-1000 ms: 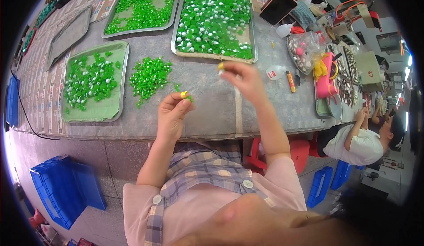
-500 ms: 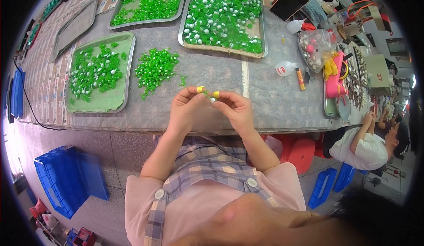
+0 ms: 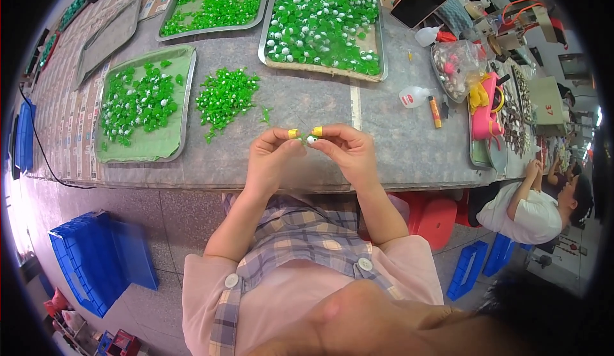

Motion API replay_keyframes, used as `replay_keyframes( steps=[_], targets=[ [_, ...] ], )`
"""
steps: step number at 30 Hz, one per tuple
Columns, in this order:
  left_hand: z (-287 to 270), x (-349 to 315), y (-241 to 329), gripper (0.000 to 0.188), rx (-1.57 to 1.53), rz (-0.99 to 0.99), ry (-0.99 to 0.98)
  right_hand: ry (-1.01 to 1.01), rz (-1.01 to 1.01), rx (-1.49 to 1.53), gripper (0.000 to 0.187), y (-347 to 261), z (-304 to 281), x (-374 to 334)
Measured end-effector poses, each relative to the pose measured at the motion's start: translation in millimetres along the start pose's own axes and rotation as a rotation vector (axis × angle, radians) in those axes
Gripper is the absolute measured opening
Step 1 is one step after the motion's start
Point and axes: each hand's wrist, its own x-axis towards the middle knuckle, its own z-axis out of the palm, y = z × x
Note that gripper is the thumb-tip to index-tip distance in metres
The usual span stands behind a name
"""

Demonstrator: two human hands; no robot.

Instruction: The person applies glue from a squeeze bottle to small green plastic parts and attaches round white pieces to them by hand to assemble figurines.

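Observation:
Over the table's near edge, my left hand pinches a small green plastic piece between thumb and forefinger. My right hand is closed on a small white ball with a dark spot, like an eyeball bead. The two pieces are close together; whether they are joined I cannot tell. Yellow tape wraps a finger of each hand. Ahead and left lies a loose pile of small green pieces with white bits, and one stray green piece sits nearer my hands.
Metal trays hold green and white pieces: one at left, one far left, one far centre. At right are a white bottle, an orange glue stick and a pink holder. Another person sits at the far right.
My hands have drawn slightly apart, the right one shifting a little to the right. The white ball shows more fully at its fingertips.

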Motion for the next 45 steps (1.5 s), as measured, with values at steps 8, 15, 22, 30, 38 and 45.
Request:
replay_keyframes(
  steps=[8, 15, 22, 30, 38, 45],
  targets=[
    [0, -4, -3, 0.007, 0.389, 0.309, 0.016, -0.015, 0.011, -0.028, 0.012, 1, 3, -2],
    [1, -6, 6, 0.006, 0.654, 0.497, -0.052, -0.045, 0.047, 0.077, 0.011, -2, 2, -4],
    [0, -3, 9, 0.005, 0.555, 0.204, -0.100, -0.079, 0.115, 0.144, 0.015, -2, -6, -4],
    [2, -2, 13, 0.005, 0.628, 0.185, -0.163, -0.143, 0.170, 0.184, 0.017, 6, -12, -2],
    [8, -4, 21, 0.008, 0.963, 0.502, -0.147, -0.096, 0.202, 0.286, 0.017, 13, -8, -4],
    [-13, -10, 12, 0.010, 1.050, 0.598, -0.099, -0.123, 0.285, 0.282, 0.018, 25, 3, -3]
  ],
)
